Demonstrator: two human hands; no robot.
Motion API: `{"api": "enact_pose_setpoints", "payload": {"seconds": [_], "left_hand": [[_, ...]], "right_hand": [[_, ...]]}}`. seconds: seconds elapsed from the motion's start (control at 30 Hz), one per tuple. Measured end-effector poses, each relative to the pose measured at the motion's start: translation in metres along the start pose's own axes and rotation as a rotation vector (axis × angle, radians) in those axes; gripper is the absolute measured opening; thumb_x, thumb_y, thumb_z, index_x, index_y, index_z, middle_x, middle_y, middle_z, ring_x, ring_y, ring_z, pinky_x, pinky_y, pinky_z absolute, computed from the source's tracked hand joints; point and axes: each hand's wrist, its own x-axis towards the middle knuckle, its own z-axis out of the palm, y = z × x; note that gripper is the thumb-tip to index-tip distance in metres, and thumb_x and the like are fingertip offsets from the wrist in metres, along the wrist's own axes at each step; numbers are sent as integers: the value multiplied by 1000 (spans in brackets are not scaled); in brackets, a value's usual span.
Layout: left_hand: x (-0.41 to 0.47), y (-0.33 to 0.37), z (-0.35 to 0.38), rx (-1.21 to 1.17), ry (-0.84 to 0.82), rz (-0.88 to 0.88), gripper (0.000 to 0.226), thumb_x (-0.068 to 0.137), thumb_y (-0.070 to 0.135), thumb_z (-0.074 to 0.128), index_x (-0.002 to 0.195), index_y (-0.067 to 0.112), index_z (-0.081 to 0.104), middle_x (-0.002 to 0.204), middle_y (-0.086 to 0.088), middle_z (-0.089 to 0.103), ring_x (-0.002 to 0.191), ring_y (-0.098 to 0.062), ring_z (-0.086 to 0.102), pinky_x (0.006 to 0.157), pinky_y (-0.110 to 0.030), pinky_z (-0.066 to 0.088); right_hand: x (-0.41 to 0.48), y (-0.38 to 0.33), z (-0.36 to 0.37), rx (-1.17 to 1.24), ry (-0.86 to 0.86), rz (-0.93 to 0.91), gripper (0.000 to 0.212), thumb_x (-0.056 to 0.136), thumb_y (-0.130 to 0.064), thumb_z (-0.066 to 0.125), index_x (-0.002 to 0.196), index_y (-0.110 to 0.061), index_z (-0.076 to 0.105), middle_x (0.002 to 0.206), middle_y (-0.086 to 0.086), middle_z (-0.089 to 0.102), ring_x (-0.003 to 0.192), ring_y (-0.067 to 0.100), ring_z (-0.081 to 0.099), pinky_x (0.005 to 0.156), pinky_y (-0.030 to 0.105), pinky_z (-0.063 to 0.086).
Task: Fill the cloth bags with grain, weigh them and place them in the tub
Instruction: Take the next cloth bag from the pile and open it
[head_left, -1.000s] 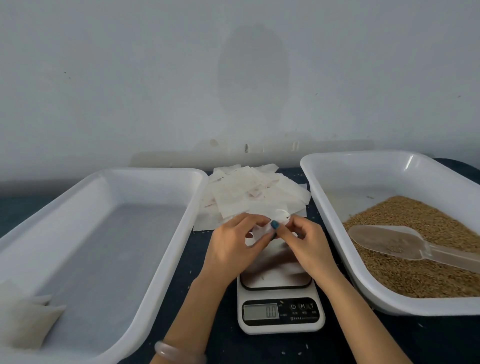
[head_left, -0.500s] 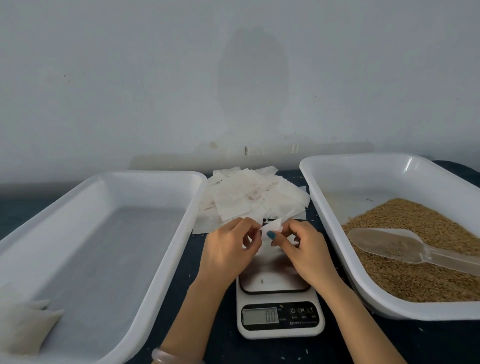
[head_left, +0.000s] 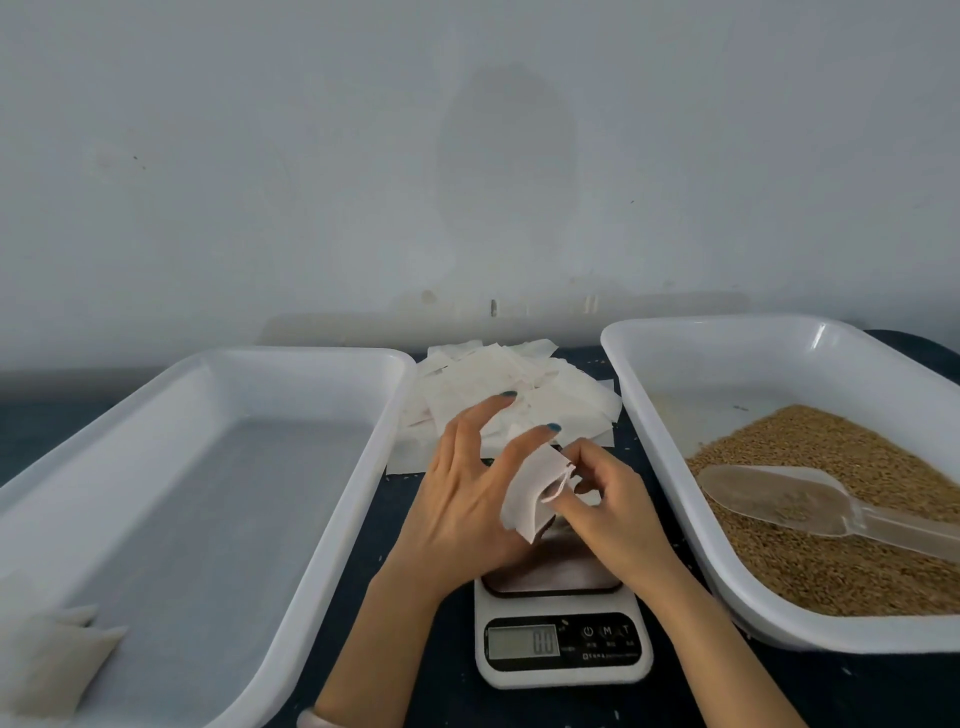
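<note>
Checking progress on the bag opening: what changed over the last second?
The left hand spread its fingers straight; the right hand pinches the mouth of the cloth bag, now unfolded between the hands. The scale, left tub, grain tub and scoop stayed put.

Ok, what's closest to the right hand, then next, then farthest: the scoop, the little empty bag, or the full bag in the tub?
1. Empty bag: pinched by the right hand.
2. Scoop: right, on the grain.
3. Full bag: far left, in the tub's corner.

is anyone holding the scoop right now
No, the scoop lies on the grain in the right tub, while the left hand and right hand are on a cloth bag.
</note>
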Motion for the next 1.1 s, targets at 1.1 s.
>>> {"api": "enact_pose_setpoints", "payload": {"seconds": [1.1], "left_hand": [[0, 3, -9, -219, -144, -358, 43, 73, 49, 63, 97, 22, 42, 75, 8, 51, 68, -12, 51, 56, -29, 44]], "right_hand": [[-36, 87, -274, -1180, -178, 352, 31, 67, -62, 76, 88, -44, 61, 76, -20, 66, 65, -3, 63, 60, 21, 54]]}}
